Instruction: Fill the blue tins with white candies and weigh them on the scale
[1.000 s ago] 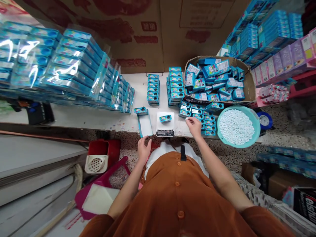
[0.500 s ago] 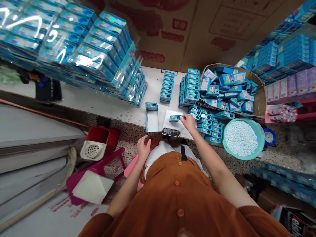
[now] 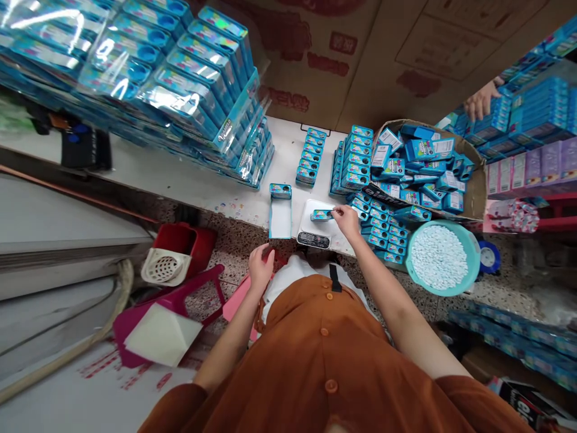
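Observation:
A small blue box (image 3: 321, 214) lies on a white digital scale (image 3: 306, 227), whose dark display faces me. My right hand (image 3: 347, 221) pinches the box's right end between thumb and fingertips. Left of the scale, an open blue carton with a white inside (image 3: 280, 222) has one small blue box (image 3: 280, 191) standing at its far end. My left hand (image 3: 261, 269) hovers off the table's front edge, below that carton, fingers apart and holding nothing. Right of my right hand are stacked small blue boxes (image 3: 383, 231).
A cardboard box (image 3: 478, 195) holds jumbled blue boxes. Near it, a turquoise bowl (image 3: 474, 264) contains white pellets. Film-wrapped blue packs (image 3: 180, 90) are piled at left. Another person's hand (image 3: 481, 102) rests on boxes at far right. A magenta stool (image 3: 130, 331) stands below left.
Another person's hand has come into view at the upper right. The camera view has shifted slightly. My right hand stays at the box on the scale; my left hand remains apart from things.

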The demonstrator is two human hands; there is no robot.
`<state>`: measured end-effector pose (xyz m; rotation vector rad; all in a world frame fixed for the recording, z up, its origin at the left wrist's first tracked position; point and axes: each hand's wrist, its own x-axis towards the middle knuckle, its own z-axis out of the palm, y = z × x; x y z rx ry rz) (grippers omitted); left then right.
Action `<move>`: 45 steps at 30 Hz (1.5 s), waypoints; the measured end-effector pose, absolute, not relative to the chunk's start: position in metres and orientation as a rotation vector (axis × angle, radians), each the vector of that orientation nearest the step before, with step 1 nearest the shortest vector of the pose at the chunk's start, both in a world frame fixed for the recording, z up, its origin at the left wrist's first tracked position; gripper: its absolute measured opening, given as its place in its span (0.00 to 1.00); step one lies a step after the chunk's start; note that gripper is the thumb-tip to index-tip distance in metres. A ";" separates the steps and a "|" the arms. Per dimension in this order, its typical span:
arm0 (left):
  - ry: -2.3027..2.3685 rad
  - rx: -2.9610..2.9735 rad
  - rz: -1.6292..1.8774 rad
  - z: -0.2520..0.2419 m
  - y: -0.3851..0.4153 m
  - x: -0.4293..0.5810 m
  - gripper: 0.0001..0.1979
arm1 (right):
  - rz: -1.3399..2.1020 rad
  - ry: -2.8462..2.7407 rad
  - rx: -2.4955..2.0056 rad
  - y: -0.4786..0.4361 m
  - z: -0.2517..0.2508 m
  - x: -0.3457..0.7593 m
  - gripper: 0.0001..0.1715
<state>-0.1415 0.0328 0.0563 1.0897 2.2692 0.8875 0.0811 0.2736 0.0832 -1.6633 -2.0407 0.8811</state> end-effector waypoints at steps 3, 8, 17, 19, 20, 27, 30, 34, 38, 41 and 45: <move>2.261 1.087 0.887 0.056 0.035 -0.141 0.15 | 0.923 -1.987 -1.659 0.272 0.084 0.082 0.09; 2.254 1.080 0.878 0.055 0.036 -0.140 0.15 | 0.946 -1.918 -1.672 0.269 0.086 0.086 0.08; 2.254 1.096 0.894 0.056 0.037 -0.140 0.15 | 0.985 -1.817 -1.647 0.267 0.083 0.090 0.07; 2.256 1.099 0.886 0.056 0.037 -0.141 0.14 | 0.996 -1.802 -1.649 0.266 0.081 0.090 0.07; 2.258 1.100 0.886 0.056 0.037 -0.141 0.14 | 1.002 -1.796 -1.648 0.266 0.081 0.090 0.06; 2.255 1.090 0.904 0.053 0.034 -0.142 0.14 | 1.014 -1.804 -1.626 0.265 0.073 0.087 0.05; 2.260 1.096 0.911 0.051 0.032 -0.143 0.14 | 1.018 -1.825 -1.606 0.266 0.072 0.085 0.06; 2.275 1.100 0.908 0.050 0.030 -0.144 0.14 | 1.017 -1.832 -1.589 0.266 0.072 0.082 0.07; 2.284 1.095 0.897 0.049 0.028 -0.146 0.15 | 1.023 -1.821 -1.566 0.265 0.073 0.082 0.08; 2.278 1.091 0.900 0.049 0.027 -0.147 0.15 | 1.022 -1.806 -1.545 0.264 0.075 0.084 0.09; 2.276 1.088 0.891 0.050 0.029 -0.146 0.15 | 1.003 -1.796 -1.529 0.264 0.079 0.089 0.10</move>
